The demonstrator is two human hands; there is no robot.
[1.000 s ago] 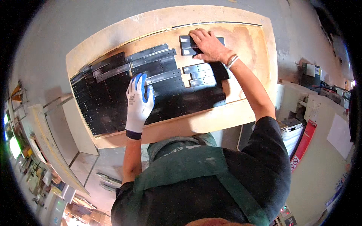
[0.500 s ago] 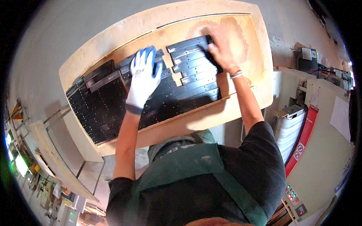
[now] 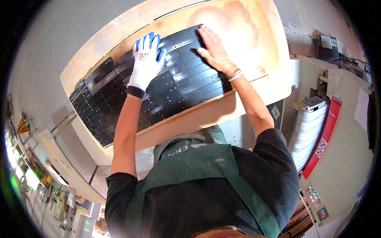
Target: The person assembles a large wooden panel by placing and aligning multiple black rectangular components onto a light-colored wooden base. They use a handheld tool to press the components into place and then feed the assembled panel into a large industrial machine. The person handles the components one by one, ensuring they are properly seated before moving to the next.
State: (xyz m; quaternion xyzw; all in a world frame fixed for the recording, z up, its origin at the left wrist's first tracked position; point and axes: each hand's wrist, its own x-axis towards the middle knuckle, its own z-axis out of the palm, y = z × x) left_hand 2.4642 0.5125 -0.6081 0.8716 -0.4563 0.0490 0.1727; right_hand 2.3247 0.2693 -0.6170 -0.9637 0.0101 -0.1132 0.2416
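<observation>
Black drilled strips [image 3: 180,77] lie side by side in rows on a pale wooden board [image 3: 222,109] with a low rim. My left hand [image 3: 147,61], in a white glove with blue fingertips, lies over the far rows with its fingers spread; it grips nothing. Bare but for bands at the wrist, my right hand [image 3: 214,49] rests stretched out along the right ends of the far strips. Between my hands the strips meet closely. At the far left, a few shorter black pieces [image 3: 104,75] sit slightly askew on the others.
A stained patch of bare wood [image 3: 242,27] lies beyond my right hand. To the right stands a pale machine with a red strip [image 3: 321,139], a ribbed roller [image 3: 307,133] and a button panel [image 3: 313,194]. A curved wooden panel [image 3: 69,164] stands at the left.
My right hand has moved left, and the right-hand block of strips has shifted with it. The stepped gap in the rows has closed. My left hand stays over the far rows, fingers more spread.
</observation>
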